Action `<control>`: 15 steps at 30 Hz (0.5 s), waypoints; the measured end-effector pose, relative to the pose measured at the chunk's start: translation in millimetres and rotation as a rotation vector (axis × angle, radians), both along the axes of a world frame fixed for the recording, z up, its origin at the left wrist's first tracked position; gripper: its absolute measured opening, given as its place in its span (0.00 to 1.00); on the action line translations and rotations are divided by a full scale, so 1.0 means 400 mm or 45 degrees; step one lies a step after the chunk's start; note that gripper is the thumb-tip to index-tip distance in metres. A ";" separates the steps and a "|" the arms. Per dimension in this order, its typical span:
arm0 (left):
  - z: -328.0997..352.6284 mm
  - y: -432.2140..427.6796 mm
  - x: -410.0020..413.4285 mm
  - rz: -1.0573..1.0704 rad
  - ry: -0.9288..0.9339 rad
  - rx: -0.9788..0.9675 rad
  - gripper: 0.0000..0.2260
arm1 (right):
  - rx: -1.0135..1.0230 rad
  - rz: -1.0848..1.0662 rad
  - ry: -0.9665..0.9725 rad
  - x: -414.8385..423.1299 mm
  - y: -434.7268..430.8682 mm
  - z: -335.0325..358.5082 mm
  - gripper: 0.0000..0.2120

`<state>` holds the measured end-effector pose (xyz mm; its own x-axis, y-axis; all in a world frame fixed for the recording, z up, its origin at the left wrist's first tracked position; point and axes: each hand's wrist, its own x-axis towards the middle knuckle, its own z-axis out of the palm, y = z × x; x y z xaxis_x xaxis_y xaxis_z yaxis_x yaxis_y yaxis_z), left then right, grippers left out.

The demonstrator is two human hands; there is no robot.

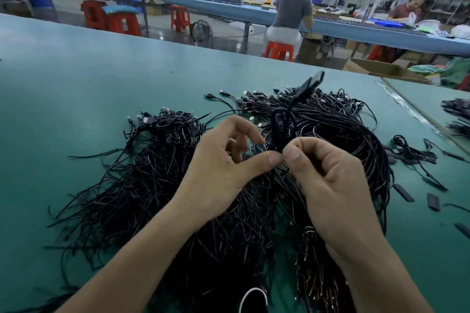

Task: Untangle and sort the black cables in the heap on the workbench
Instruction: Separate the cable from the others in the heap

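Both hands, left [223,160] and right [328,175], pinch one looped cable [282,122] above the heap [178,185]. Most cables appear tangled; few lie sorted aside [417,152].

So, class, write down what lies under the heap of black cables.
The green workbench top shows around the heap and through small gaps. Anything else beneath the dense tangle is covered.
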<state>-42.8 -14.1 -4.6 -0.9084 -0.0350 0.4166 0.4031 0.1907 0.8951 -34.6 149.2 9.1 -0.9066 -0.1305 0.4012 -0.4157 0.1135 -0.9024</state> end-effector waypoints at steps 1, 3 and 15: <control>0.000 -0.002 0.001 -0.010 0.008 -0.008 0.13 | 0.009 -0.008 0.009 0.000 -0.002 -0.002 0.08; -0.002 -0.003 0.002 -0.020 0.013 -0.047 0.11 | 0.038 -0.028 0.038 0.001 -0.007 -0.004 0.09; 0.011 -0.001 0.003 -0.379 -0.227 0.655 0.13 | 0.269 -0.101 -0.058 -0.014 -0.010 -0.040 0.04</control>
